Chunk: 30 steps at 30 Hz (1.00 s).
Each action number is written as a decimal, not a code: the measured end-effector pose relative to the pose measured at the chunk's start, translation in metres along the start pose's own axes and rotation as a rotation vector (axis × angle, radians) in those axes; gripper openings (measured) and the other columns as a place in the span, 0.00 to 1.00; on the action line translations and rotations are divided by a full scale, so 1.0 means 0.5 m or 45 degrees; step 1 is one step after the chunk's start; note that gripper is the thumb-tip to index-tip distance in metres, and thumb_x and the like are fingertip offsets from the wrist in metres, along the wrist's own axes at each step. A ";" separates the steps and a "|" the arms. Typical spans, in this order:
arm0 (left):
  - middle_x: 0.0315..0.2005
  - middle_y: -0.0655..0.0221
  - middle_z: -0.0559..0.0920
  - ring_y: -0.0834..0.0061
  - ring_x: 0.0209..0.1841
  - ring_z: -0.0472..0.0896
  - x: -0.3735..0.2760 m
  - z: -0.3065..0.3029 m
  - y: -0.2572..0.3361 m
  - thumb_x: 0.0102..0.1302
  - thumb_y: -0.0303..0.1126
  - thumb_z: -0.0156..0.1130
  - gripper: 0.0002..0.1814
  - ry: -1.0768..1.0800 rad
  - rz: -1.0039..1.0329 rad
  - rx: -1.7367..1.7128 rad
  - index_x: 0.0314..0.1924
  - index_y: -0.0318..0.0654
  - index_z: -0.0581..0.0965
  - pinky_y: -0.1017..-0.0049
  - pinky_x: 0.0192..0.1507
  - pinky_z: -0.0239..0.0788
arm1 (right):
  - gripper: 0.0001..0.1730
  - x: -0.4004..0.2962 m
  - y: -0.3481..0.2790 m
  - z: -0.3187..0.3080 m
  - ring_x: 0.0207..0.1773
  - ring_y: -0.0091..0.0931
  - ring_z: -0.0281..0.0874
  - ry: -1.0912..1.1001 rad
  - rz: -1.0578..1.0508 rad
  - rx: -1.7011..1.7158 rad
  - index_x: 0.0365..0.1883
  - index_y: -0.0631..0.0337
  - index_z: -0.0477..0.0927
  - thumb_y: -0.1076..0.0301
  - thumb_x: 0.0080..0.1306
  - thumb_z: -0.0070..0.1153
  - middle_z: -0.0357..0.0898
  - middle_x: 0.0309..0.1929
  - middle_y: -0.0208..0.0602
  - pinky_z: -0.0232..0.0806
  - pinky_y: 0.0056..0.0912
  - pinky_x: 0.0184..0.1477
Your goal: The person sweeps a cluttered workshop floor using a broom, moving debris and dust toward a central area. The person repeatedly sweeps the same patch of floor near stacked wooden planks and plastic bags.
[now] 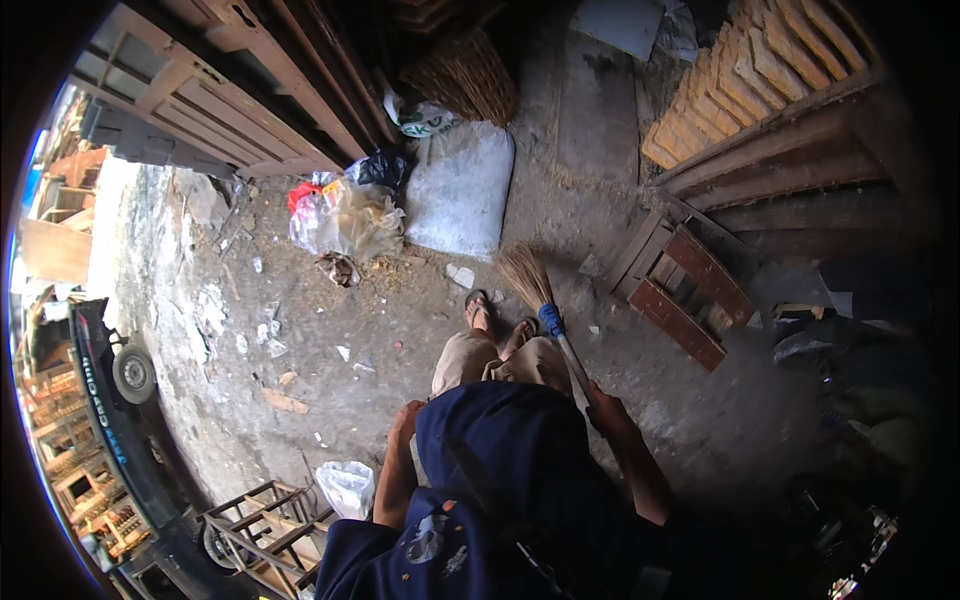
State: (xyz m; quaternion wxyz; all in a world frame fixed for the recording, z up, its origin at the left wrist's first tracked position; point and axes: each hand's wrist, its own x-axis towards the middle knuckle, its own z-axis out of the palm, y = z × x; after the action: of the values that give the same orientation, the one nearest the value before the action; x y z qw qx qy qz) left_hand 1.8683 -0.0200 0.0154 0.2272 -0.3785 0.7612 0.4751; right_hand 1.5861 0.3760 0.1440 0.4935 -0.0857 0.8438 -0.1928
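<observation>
My right hand [606,411] is closed around the handle of a broom [525,276] with straw-like bristles and a blue binding. The bristles point away from me, just beyond my sandalled feet. My left hand [407,420] hangs at my left thigh, by my trousers; its fingers are partly hidden, so whether it is closed is unclear. Ahead lies a white sack [465,187] on the concrete floor, with a heap of crumpled plastic bags [349,217] at its left. Scraps of paper and a flat wood chip [285,400] are scattered on the floor to my left.
Panelled wooden doors [225,112] lean at the upper left near a wicker basket [480,71]. On the right are a slatted wooden frame [679,289] and stacked wooden pieces [750,82]. A ladder-like rack [270,536], a white plastic bag [346,487] and a truck [112,420] are at lower left.
</observation>
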 end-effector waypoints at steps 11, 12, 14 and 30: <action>0.31 0.64 0.83 0.74 0.32 0.81 0.129 -0.071 0.121 0.65 0.38 0.54 0.15 0.045 0.201 -0.193 0.44 0.36 0.78 0.74 0.34 0.72 | 0.36 0.221 -0.029 -0.035 0.43 0.47 0.78 0.423 0.089 -0.006 0.67 0.57 0.58 0.67 0.59 0.52 0.78 0.41 0.57 0.71 0.43 0.44; 0.31 0.64 0.83 0.74 0.32 0.81 0.130 -0.087 0.161 0.65 0.38 0.55 0.15 0.071 0.227 -0.204 0.45 0.36 0.78 0.74 0.34 0.72 | 0.37 0.225 -0.035 -0.019 0.44 0.47 0.78 0.411 0.075 -0.059 0.67 0.57 0.58 0.67 0.58 0.52 0.78 0.41 0.57 0.71 0.44 0.45; 0.33 0.63 0.83 0.74 0.32 0.81 0.125 -0.123 0.246 0.65 0.38 0.55 0.15 0.092 0.262 -0.203 0.46 0.36 0.77 0.74 0.35 0.72 | 0.38 0.232 -0.031 0.032 0.45 0.46 0.77 0.399 0.061 -0.152 0.67 0.57 0.58 0.66 0.57 0.53 0.78 0.42 0.57 0.70 0.44 0.47; 0.31 0.69 0.80 0.73 0.35 0.80 0.143 -0.376 -0.447 0.57 0.32 0.53 0.05 -0.629 0.224 0.656 0.33 0.45 0.76 0.71 0.33 0.71 | 0.37 -0.202 -0.218 0.379 0.27 0.35 0.79 0.328 0.408 0.702 0.69 0.56 0.54 0.66 0.60 0.47 0.78 0.31 0.49 0.72 0.37 0.29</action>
State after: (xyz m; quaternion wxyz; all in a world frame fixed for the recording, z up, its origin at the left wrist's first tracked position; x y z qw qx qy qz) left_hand 2.0044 -0.2727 -0.0746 0.4503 -0.1157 0.8078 0.3625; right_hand 1.7953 0.2652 0.1864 0.4115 0.2096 0.8180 -0.3430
